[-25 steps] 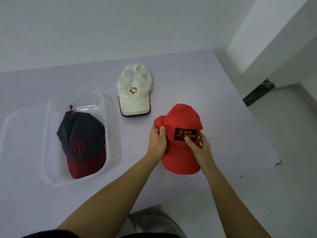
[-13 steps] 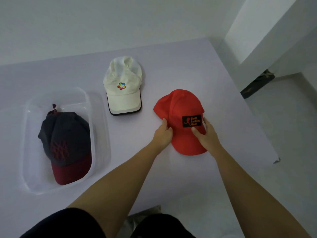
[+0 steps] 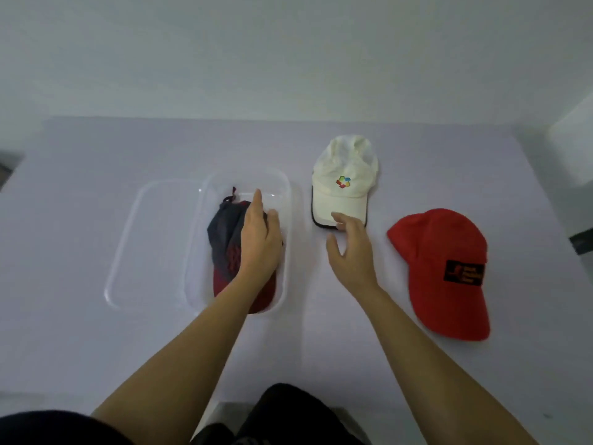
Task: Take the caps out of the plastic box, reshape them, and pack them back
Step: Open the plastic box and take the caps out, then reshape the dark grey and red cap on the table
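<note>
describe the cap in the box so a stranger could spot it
On the pale table, find the clear plastic box. Inside lies a navy cap with a dark red brim, under the left hand. The white cap and red cap lie outside it.

plastic box (image 3: 276,194) left, cap (image 3: 224,232) inside | logo cap (image 3: 343,168) right of it | patch cap (image 3: 442,248) rightmost, nearer
</note>
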A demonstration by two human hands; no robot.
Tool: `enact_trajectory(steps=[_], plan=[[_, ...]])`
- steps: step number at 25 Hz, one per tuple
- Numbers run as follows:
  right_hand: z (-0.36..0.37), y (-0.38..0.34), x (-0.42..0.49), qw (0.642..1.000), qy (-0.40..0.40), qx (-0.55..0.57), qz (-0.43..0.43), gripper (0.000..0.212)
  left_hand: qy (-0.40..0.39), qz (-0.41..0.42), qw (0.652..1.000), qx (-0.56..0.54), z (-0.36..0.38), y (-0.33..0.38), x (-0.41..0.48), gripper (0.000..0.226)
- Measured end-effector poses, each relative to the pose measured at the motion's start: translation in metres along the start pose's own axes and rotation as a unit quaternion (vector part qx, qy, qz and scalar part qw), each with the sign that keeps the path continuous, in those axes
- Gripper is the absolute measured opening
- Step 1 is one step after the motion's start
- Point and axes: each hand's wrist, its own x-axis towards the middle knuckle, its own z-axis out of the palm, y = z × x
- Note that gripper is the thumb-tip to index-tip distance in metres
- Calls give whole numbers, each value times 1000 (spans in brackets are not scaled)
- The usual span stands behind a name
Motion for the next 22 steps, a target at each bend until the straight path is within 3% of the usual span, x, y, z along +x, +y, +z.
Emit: enact_trajectory(steps=[5, 10, 12, 16, 19, 22], plan=[[71, -39, 1, 983, -183, -5, 21, 47, 3, -109, 993, 45, -56, -54, 6, 53], [120, -48, 12, 939, -285, -46, 190, 76, -95, -242, 966, -13, -63, -101, 9, 49], [124, -46, 17, 945, -260, -32, 194, 74, -116, -272, 952, -77, -61, -106, 14, 51], [117, -60, 20, 957, -228, 68, 163, 55, -85, -288, 937, -179, -66, -100, 19, 49], [103, -78, 25, 968, -164, 133, 132, 61, -43, -223, 955, -191, -77, -87, 18, 64], [82, -107, 24, 984, -57, 150, 73, 54, -12, -129, 975, -181, -89, -59, 14, 54]])
